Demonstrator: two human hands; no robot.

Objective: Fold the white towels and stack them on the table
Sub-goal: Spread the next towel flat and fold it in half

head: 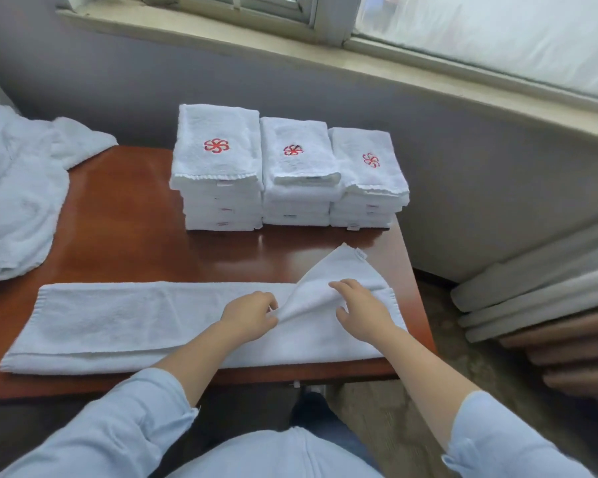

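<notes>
Sleeved arms (183, 363) outstretched: left grip (249, 315) pinches towel (118, 319), right grip (363, 305) rests atop

The long towel (118, 319) is white terry cloth, matt and nubbly, with a stitched hem at its end. The stacks of folded towels (296, 157) are the same looped cloth, and each top one carries a red thread emblem. The surface (125, 208) is reddish-brown wood, smooth and glossy enough to mirror the stacks. The heap of loose towels (18, 188) looks fluffy. The sleeves (125, 419) are smooth pale-blue woven cloth.
</notes>
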